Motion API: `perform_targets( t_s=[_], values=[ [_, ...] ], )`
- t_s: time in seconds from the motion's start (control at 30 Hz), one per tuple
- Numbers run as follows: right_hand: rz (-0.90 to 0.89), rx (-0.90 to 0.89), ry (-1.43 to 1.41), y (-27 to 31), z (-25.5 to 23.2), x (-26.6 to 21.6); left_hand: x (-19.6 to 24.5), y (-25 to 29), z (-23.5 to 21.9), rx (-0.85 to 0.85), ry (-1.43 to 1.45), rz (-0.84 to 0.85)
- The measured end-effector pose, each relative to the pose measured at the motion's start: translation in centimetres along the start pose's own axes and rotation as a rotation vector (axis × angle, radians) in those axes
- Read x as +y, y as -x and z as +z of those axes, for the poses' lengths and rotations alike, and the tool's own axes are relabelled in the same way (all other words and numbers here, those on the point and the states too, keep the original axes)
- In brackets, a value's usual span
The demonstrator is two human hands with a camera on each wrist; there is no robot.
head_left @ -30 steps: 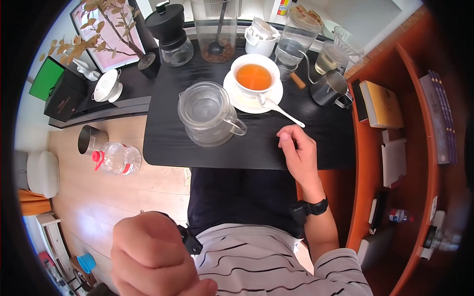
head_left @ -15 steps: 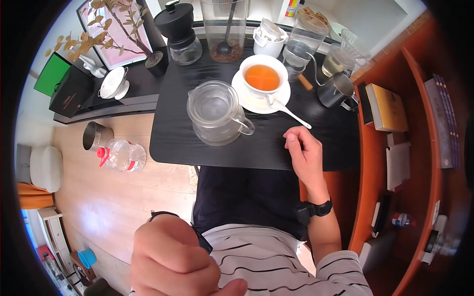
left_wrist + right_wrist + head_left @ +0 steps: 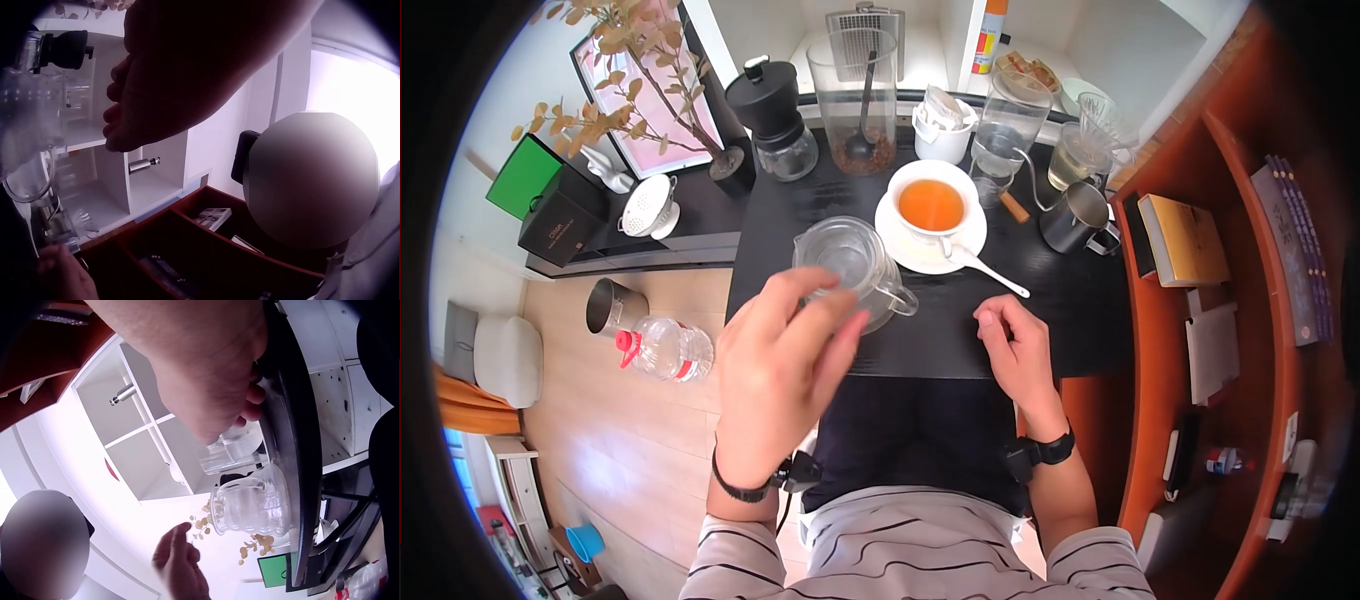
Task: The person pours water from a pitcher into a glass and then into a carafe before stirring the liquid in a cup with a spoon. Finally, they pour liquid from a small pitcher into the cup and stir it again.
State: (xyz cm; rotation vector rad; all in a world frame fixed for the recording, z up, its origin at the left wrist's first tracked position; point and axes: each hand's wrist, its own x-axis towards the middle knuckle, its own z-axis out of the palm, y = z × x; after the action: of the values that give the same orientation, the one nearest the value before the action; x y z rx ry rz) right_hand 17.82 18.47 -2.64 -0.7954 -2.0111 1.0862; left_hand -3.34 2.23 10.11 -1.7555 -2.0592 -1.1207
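Note:
My left hand (image 3: 775,365) is raised in front of the clear glass pot (image 3: 830,238), its fingers loosely bent with nothing between them. It overlaps the pot's near side in the head view; the right wrist view shows the hand apart from the pot (image 3: 250,503). At the table's front edge rests my right hand (image 3: 1018,350), loosely curled and holding nothing. Beyond it, a white cup (image 3: 952,228) of amber tea (image 3: 930,205) stands on a white saucer (image 3: 910,258), with a white spoon (image 3: 1000,278) reaching over the saucer's rim.
Along the back of the black table (image 3: 1060,320) stand a coffee grinder (image 3: 765,100), a tall clear container (image 3: 825,80) with a black scoop, a white cup (image 3: 940,130), and a glass jar (image 3: 1030,115). A metal gooseneck kettle (image 3: 1070,225) is at right. Bookshelves (image 3: 1240,200) flank the table.
My left hand has moved forward from close to the camera to in front of the glass pot, its fingers loosening. The right hand stays at the table edge. The head view has tilted upward.

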Motion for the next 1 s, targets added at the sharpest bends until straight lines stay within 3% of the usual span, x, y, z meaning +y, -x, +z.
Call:
perform_targets(
  t_s=[0.03,0.23,0.57,0.77,0.87,0.93,1.0],
  values=[
    [0.002,-0.004,0.003,0.0,0.0,0.0,-0.6,-0.1,0.4,-0.058,-0.018,-0.09],
    [-0.005,-0.006,0.011,-0.1,-0.1,-0.1,-2.5,0.0,1.3,-0.205,-0.082,-0.08],
    [-0.015,-0.012,-0.006,0.0,-0.1,0.0,-2.2,-0.1,1.3,-0.215,-0.036,-0.098],
    [-0.01,-0.017,-0.005,0.0,-0.2,0.0,-3.2,-0.2,1.7,-0.026,0.025,-0.044],
    [-0.032,-0.012,0.015,-0.1,-0.3,-0.3,-3.6,-0.2,1.9,0.057,0.097,-0.125],
    [-0.031,-0.009,0.015,-0.1,-0.3,-0.2,-4.3,0.0,2.1,0.195,0.318,-0.345],
    [-0.031,-0.008,0.013,-0.1,-0.2,-0.2,-5.3,-0.9,1.9,0.308,0.52,-0.425]
  ],
)
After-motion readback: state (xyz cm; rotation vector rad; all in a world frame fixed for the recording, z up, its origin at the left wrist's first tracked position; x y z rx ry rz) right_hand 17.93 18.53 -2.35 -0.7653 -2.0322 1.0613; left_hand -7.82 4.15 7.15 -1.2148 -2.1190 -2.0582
